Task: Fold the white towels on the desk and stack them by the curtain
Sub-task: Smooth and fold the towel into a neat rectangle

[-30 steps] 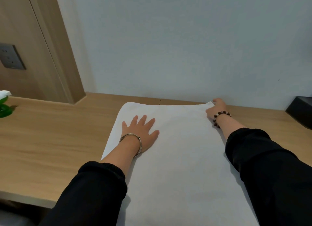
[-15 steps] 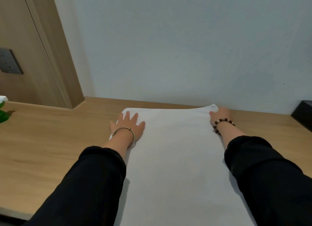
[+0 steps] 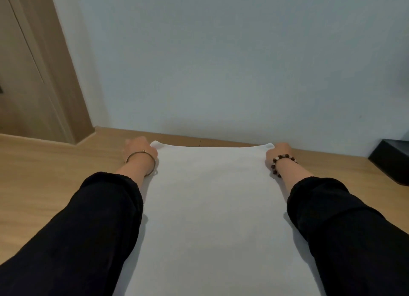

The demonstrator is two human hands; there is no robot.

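White towel (image 3: pixel 212 207) lay flat on the surface (image 3: pixel 55 174), long axis running from me to the wall (image 3: pixel 221 63), near end cut off; my left hand (image 3: pixel 140 148) and right hand (image 3: pixel 279 150) met its far corners, fingers hidden, so I could not tell their grip.

1. Black long sleeves (image 3: pixel 88 218), cuffs bunched short of the wrists;
2. A thin metal bangle (image 3: pixel 143 151) on the wrist of the left hand (image 3: pixel 139 146);
3. A bracelet (image 3: pixel 284 156) of dark reddish and pale beads by the right hand (image 3: pixel 280 148).
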